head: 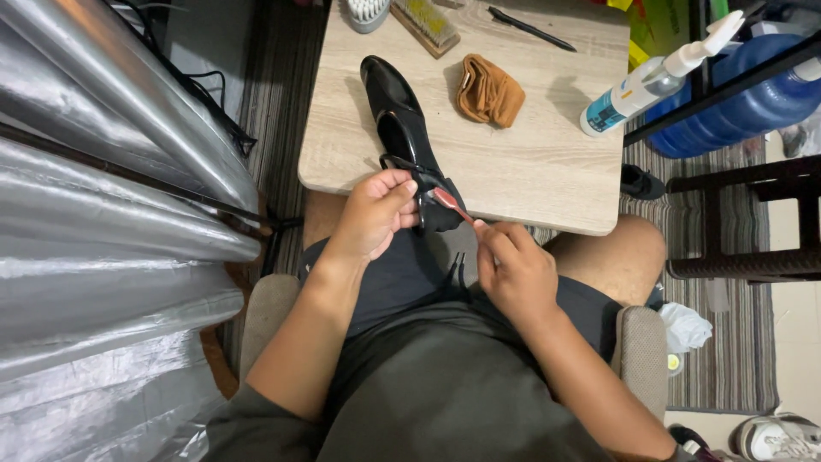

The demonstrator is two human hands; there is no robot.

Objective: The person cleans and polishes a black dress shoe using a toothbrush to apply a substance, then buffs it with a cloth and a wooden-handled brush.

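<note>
The light wooden table [522,171] bears a black shoe [395,107], tan cloth [487,90], spray bottle [650,81], brushes [425,23] and pen [530,28].

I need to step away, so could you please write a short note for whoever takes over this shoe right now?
Left hand grips the heel end of the black shoe, which lies on the wooden table, its heel over the near edge.
Right hand holds a small red-handled brush against the heel.
Brown cloth, spray bottle and two brushes sit unused on the table.
Toe looks glossy; how far the heel has got, I cannot tell.
</note>
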